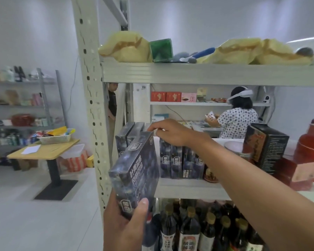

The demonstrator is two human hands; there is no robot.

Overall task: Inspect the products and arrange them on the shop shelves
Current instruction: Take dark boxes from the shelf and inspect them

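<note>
With the left hand (124, 227), gripping the lower end of a dark blue-purple printed cardboard box (136, 171), thumb pressed across its front, fingers curled behind. With the right hand (170, 133), reaching over to the box's top corner, fingertips curled down there; cannot tell whether pinching that corner or only touching it. Hands apart, one at each end of the box. Held tilted, top leaning right, in front of the middle shelf board (188, 189) of a pale grey metal rack, not yet set on it.

On that board, right behind: a row of matching dark boxes (178, 162) standing upright, with two more dark boxes (128, 133) further left, partly covered by the held one. Just left of the held box, the rack's perforated upright post (91, 105). Beyond the right forearm, a tall black carton with an orange picture (265, 147) and red round tins (310, 149). Below, dark glass bottles with gold caps (188, 227). On the board above, crumpled yellow bags (127, 48), a green cube-shaped box (160, 49) and a blue-handled brush (203, 52).

Through the rack, a person in a dotted shirt and white headset (237, 118) at another shelf unit. Far left, a wooden worktop (62, 148) on a black pedestal, carrying a white basket (56, 139) of packets and a sheet of paper (31, 149).
</note>
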